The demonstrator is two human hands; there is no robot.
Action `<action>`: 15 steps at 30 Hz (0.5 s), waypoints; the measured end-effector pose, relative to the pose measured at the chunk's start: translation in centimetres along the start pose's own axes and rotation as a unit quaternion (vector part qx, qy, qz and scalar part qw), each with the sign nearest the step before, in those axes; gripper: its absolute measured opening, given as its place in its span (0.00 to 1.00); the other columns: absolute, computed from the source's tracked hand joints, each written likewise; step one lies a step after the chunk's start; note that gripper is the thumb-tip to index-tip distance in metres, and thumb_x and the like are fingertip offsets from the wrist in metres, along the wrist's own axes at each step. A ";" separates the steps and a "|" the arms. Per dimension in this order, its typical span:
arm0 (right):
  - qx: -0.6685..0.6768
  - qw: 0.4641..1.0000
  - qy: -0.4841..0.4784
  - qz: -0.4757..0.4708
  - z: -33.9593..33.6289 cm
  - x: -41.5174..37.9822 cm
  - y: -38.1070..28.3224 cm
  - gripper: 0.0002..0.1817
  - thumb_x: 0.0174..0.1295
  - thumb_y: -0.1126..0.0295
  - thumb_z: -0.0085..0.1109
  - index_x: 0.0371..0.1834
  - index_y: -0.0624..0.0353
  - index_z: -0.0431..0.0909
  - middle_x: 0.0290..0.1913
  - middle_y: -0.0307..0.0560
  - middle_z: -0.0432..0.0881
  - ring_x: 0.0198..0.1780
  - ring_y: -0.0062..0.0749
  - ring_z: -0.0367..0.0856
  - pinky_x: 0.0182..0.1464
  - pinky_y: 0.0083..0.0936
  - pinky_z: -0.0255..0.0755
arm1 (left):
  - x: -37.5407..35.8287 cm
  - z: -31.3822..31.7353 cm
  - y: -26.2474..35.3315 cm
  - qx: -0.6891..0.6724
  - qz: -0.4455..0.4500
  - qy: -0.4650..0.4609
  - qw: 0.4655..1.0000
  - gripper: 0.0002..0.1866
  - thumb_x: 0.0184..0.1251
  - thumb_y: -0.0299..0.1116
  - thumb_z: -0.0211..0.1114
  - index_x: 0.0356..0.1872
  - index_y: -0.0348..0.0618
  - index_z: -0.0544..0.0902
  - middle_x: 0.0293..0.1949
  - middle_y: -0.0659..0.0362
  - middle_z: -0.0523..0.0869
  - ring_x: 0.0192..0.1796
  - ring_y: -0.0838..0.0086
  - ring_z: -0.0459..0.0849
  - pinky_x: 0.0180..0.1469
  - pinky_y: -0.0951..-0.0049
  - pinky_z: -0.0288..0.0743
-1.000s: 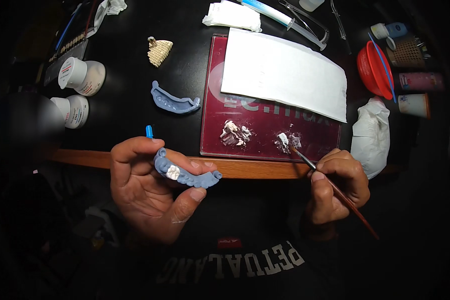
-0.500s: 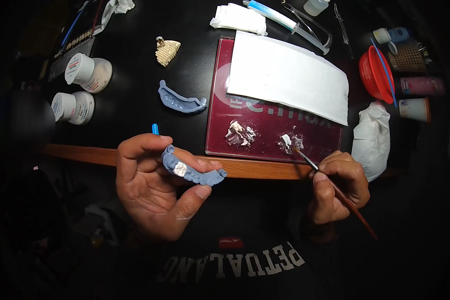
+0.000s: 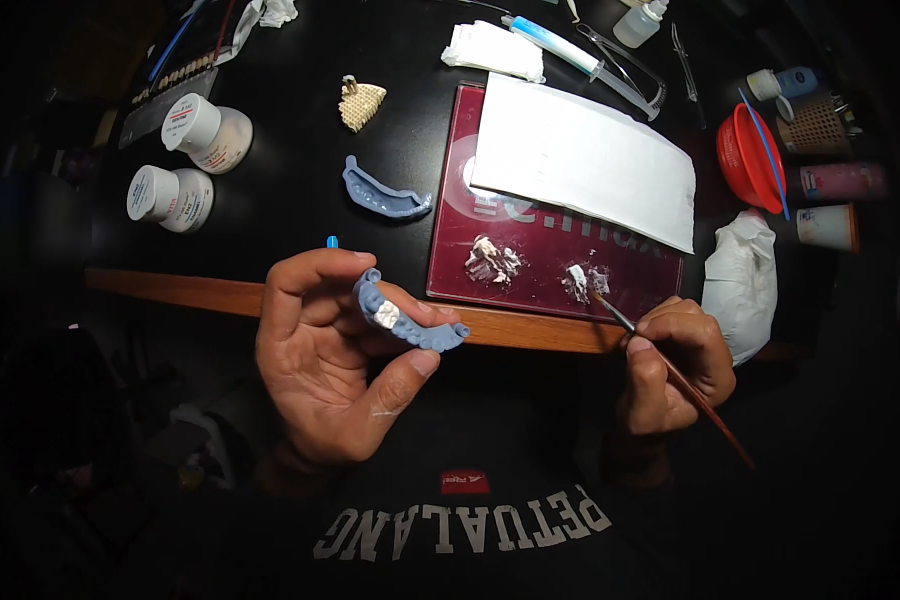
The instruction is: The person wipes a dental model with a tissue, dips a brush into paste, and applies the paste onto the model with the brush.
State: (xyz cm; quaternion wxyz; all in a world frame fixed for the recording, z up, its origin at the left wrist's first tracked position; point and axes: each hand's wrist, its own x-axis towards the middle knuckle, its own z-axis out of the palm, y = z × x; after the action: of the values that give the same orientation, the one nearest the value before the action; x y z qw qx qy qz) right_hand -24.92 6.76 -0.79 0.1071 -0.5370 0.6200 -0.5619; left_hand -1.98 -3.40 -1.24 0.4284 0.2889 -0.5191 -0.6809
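Left hand (image 3: pixel 320 375) in the lower middle of the frame, palm up, fingers and thumb closed around a blue tooth mold (image 3: pixel 408 322). A white tooth (image 3: pixel 387 314) stuck on top of the mold. A small blue tip (image 3: pixel 332 241) poking up just behind the fingers.

Right hand (image 3: pixel 673 365) in the lower right, squeezed around a thin brush (image 3: pixel 670 372). Brush tip touching a little white blob (image 3: pixel 578 281) on a dark red board (image 3: pixel 550 262). Another white blob (image 3: pixel 492 259) to the left of it on the same board. A big white paper sheet (image 3: pixel 585 160) lying across the top part of the board.

A second blue mold (image 3: pixel 383 192) on the black table (image 3: pixel 290 200), above the left hand. Two white jars (image 3: pixel 190 160) in the upper left. A red bowl (image 3: pixel 748 155) in the upper right, a crumpled white tissue (image 3: pixel 740 280) below it. A syringe (image 3: pixel 570 50) at the top of the frame.
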 end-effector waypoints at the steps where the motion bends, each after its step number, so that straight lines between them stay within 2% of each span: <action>1: -0.002 1.000 0.003 0.002 0.1 0.0 0.0 0.04 0.49 0.78 0.58 0.28 0.64 0.75 0.23 0.47 0.77 0.22 0.25 0.73 0.26 0.21 0.65 | 0.0 0.1 0.1 -0.003 -0.003 0.003 1.000 0.34 0.58 0.15 0.68 0.63 0.39 0.61 0.41 0.51 0.82 0.49 0.63 0.88 0.58 0.60 0.84; 15: 0.015 1.000 0.024 0.009 0.4 -0.4 -0.2 0.05 0.50 0.79 0.58 0.31 0.66 0.76 0.25 0.49 0.78 0.24 0.27 0.74 0.29 0.21 0.67 | 0.0 0.1 0.0 -0.018 0.001 0.003 1.000 0.33 0.58 0.15 0.68 0.62 0.35 0.61 0.40 0.50 0.82 0.50 0.63 0.88 0.59 0.60 0.83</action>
State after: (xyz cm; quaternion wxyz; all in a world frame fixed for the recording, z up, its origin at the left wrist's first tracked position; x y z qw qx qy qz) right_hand -24.34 6.83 -0.93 0.1055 -0.5160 0.6189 -0.5828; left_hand -2.05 -3.40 -1.26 0.4358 0.2829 -0.5053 -0.6890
